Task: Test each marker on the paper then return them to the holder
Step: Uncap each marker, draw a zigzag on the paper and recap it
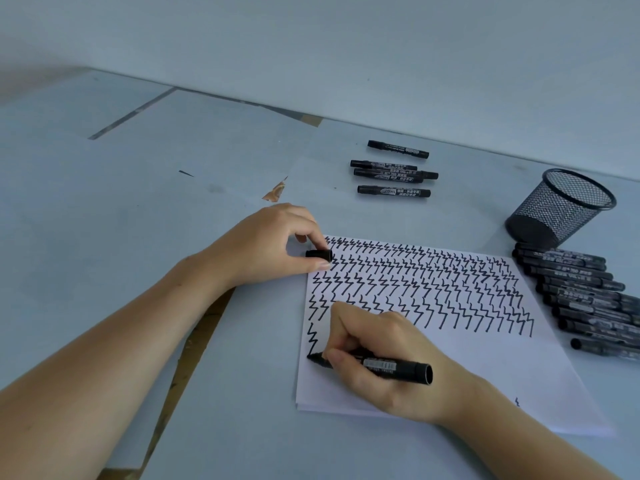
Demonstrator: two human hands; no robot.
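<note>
Testing a marker on the sheet

My right hand grips the black felt marker, tip on the white zigzag-covered paper; my left hand pinches its black cap.

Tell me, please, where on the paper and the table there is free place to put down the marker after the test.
Free: the lower part of the paper, under the zigzag rows, and the table between the four markers and the mesh holder. Crowded: the row of markers at the paper's right edge.
</note>
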